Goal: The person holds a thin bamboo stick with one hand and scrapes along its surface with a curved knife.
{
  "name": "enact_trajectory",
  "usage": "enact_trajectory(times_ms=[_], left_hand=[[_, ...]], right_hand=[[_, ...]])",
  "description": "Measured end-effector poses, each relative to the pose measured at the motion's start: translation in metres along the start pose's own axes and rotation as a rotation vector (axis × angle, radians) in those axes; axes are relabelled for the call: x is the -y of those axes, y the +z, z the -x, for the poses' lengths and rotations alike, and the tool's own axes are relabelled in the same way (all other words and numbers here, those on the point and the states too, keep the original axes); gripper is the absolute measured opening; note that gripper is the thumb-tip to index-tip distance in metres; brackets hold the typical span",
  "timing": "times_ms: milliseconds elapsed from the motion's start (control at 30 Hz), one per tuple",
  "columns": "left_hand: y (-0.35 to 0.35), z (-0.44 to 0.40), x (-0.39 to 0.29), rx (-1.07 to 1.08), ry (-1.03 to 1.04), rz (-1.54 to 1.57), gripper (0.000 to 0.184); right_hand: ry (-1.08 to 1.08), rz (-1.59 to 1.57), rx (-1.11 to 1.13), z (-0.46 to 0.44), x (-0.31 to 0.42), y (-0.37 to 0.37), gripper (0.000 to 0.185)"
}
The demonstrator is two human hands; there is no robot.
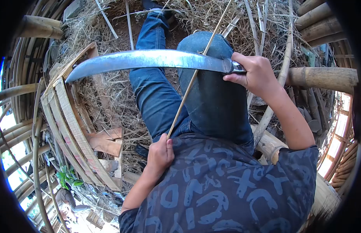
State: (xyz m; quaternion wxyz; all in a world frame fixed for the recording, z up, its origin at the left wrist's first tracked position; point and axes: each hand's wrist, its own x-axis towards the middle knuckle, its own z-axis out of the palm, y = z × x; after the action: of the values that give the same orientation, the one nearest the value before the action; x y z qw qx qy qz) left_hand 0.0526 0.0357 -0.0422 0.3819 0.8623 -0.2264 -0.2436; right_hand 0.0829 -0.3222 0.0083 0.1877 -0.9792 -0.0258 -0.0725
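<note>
My right hand [255,73] is closed round the handle of a machete [157,59] with a long curved blade. The blade points left across my knees and crosses over a thin bamboo strip [187,92]. Near my waist, my left hand [160,154] grips the lower end of that strip between thumb and fingers. From there the strip runs up over my raised knee [211,93] and on past the top edge of the view. Whether the blade's edge touches the strip I cannot tell.
To the left stands a slatted wooden crate [73,136]. Dry straw [110,89] covers the ground. Thick bamboo poles [322,79] jut in from the right, and another pole [40,26] from the upper left. A long thin pole [286,58] leans beside my right arm.
</note>
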Motion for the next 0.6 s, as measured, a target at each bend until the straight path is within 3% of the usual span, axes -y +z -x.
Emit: enact_trajectory(times_ms=[133,367,500,600], left_hand=[[-0.001,0.021,0.030,-0.030,0.048,-0.065,0.018],[-0.002,0.063,0.073,-0.061,0.062,-0.092,0.014],[-0.010,0.052,0.060,-0.089,0.004,-0.097,0.013],[-0.008,0.007,0.012,-0.109,0.009,-0.088,0.015]], right_hand=[[0.102,-0.036,0.028,0.001,-0.001,0.000,0.058],[0.096,-0.033,0.011,0.001,0.001,0.000,0.058],[0.097,-0.077,-0.004,0.003,-0.003,0.000,0.057],[0.038,-0.060,-0.021,0.003,-0.004,0.002,0.056]])
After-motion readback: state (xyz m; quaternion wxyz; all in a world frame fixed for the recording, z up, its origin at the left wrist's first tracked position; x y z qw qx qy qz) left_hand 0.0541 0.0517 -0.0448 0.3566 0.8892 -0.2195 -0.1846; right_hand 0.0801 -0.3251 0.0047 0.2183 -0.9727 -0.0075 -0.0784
